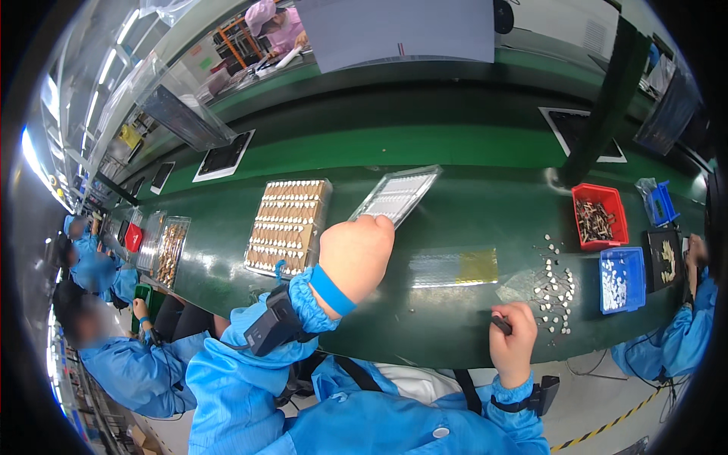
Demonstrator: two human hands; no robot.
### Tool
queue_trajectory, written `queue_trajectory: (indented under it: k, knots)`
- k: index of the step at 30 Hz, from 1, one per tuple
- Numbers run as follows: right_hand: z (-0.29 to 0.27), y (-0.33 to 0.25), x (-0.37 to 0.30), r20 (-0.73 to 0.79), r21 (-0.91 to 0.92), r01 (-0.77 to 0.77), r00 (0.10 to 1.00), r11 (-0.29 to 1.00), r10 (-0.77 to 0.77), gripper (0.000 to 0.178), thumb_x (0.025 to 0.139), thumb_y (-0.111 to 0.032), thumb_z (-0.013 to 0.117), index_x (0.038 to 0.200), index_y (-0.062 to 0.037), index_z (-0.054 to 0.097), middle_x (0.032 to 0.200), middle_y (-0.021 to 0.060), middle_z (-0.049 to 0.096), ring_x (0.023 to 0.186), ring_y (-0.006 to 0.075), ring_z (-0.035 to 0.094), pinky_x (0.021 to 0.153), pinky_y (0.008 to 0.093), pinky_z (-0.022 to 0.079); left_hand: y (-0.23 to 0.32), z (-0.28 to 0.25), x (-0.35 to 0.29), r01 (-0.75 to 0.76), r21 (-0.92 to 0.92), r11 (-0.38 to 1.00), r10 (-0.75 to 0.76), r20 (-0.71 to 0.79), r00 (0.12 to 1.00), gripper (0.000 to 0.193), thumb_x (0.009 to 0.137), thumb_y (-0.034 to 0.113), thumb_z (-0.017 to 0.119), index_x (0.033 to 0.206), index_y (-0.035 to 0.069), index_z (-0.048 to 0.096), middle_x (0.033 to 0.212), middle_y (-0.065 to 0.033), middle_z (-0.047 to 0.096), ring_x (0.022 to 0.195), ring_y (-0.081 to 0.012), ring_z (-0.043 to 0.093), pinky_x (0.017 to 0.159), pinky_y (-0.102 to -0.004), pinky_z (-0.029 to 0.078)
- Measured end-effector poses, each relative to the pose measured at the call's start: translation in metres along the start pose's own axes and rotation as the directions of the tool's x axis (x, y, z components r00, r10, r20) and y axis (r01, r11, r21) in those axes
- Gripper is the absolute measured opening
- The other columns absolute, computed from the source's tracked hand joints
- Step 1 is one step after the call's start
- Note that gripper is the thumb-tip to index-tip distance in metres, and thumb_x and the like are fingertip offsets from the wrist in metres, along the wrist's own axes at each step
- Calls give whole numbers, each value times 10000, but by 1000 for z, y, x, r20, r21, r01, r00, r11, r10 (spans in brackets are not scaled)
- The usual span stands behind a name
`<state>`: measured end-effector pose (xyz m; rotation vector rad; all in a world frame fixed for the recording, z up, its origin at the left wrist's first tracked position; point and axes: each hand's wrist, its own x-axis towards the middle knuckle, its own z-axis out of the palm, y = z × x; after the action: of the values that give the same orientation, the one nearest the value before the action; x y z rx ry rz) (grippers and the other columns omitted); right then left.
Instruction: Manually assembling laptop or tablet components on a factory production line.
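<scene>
clear plastic tray [397,194] is gripped at its near edge by the left hand [356,256], tilted up over the green desk [455,220]. right hand [513,341] is closed on a small dark tool [501,325], beside loose white parts [553,292]. better keep tray level & pick one part at a time. filled tray [288,224] lies just left; red bin [599,214] & blue bin [622,279] stand to the right, w/ the parts pile close to the desk edge.

A red bin [600,215] and blue bin [622,279] sit near a brown parts tray [288,224].
</scene>
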<state>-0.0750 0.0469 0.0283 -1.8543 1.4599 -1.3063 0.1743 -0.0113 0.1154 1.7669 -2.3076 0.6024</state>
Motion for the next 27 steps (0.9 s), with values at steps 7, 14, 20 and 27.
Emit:
queue_trajectory:
  k: [7,14,20,27]
  knots:
    - [27,-8,20,154,190,-62,988,980,33,137,716,-57,588,846,-13,594,813,158,589,674,299,584,590,358,466,9,4,0,83,-145,986,-76,54,996,165,700,171,636,683,53,523,617,-101,545,514,-296,571,456,-400,454]
    - [66,-20,4,487,-257,93,872,962,46,213,671,-214,664,793,-74,560,773,111,565,693,323,590,580,404,482,-10,8,-7,178,-243,954,-181,10,983,171,715,178,645,686,59,526,648,-115,538,578,-311,555,518,-403,451]
    - [77,-28,29,408,-315,85,911,945,55,213,675,-247,676,755,-74,583,805,119,558,681,316,589,565,416,480,-52,-15,-16,221,-418,881,-295,-119,948,142,723,137,638,713,32,543,628,-144,543,610,-328,557,552,-401,436]
    - [118,-4,125,254,-527,74,964,847,73,439,654,-364,711,863,4,593,944,138,534,786,298,605,655,391,501,-116,-30,-51,377,-818,434,-613,39,789,124,791,75,609,727,8,526,524,26,432,459,-48,379,421,-223,276]
